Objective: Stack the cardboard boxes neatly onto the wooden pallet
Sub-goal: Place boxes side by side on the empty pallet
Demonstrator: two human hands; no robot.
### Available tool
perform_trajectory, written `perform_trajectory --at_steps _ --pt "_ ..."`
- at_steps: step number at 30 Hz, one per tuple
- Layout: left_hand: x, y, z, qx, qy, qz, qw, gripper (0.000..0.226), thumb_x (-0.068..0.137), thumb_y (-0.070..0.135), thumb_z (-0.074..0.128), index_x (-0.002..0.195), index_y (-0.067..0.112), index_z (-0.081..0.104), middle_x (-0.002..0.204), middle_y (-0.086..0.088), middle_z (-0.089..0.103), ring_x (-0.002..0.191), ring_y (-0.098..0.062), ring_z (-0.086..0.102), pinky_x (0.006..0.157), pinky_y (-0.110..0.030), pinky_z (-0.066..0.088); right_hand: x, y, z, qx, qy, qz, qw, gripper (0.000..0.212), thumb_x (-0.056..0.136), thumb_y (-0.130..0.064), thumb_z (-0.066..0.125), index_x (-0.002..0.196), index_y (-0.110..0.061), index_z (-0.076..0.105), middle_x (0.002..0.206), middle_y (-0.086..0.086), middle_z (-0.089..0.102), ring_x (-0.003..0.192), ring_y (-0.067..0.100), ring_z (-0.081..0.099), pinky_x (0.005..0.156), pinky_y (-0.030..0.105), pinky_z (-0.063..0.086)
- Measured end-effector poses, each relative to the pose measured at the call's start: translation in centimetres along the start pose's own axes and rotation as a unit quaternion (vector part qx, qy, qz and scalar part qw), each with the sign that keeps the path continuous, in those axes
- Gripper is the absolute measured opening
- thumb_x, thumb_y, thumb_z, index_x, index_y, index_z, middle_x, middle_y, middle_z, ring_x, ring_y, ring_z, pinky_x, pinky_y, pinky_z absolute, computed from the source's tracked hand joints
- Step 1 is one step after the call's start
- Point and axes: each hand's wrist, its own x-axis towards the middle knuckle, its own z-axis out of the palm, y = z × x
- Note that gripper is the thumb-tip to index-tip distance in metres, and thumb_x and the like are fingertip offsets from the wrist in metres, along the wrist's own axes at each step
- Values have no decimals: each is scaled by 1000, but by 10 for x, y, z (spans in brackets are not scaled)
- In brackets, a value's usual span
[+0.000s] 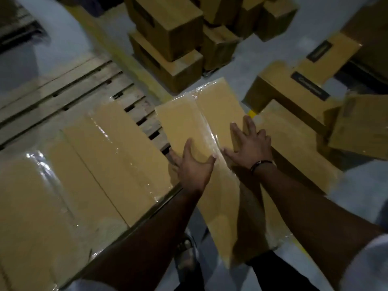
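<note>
As things stand on the wooden pallet (pixel 63 91): a near box (pixel 42 196) and a second box (pixel 117 143), both taped, lie flat and touching over its near part, while the far slats show bare wood. What lies under those two is hidden.
Box being placed: a long taped box (pixel 199 114) lies slanted at the pallet's right edge, just beside the second box and not squared to it. I cannot tell whether it rests on the slats or is carried.
Left hand (pixel 193 162): laid on the box's left half, fingers spread, thumb stretched wide across the top, outer fingers reaching over the left edge.
Right hand (pixel 249 148): flat on the box's right half, fingers splayed and straight, some at the right edge; a band (pixel 262 163) circles the wrist.
Waiting stock: stacked boxes (pixel 168 38) stand at the back, and loose boxes (pixel 294 91) lie on the grey floor (pixel 262 55) to the right, some tilted.
Done so far: by my reckoning a start only, with one row begun.
Left to do: square this box against its neighbour, then bring over the many still off the pallet.
</note>
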Motion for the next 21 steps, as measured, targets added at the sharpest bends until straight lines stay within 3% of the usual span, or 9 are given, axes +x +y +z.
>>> perform_trajectory --at_steps 4,10,14,21 --pt "37 11 -13 -11 13 2 1000 92 74 59 82 151 52 32 165 11 -5 148 -42 21 114 -57 38 42 -19 -5 -13 15 -13 1000 91 79 -83 46 156 -44 17 169 4 -2 128 48 39 104 53 36" --pt "116 20 -6 -8 39 -40 998 92 75 66 78 152 52 31 169 0 -3 150 -41 18 119 -56 30 126 -41 12 -2 -6 -43 999 91 79 -86 45 156 -43 19 168 3 0 129 48 40 106 53 36" --pt "172 15 -1 3 70 -55 996 93 75 63 80 154 46 34 168 -10 5 147 -47 21 114 -57 33 185 -59 40 27 -32 -71 997 91 79 -86 46 155 -42 20 167 3 1 128 48 40 105 54 38" --pt "244 14 -7 -9 107 -113 988 89 74 58 83 151 44 43 169 -10 3 149 -46 21 111 -51 38 261 -95 65 38 -77 -124 989 92 81 -84 47 156 -39 19 167 5 1 128 48 41 106 53 37"
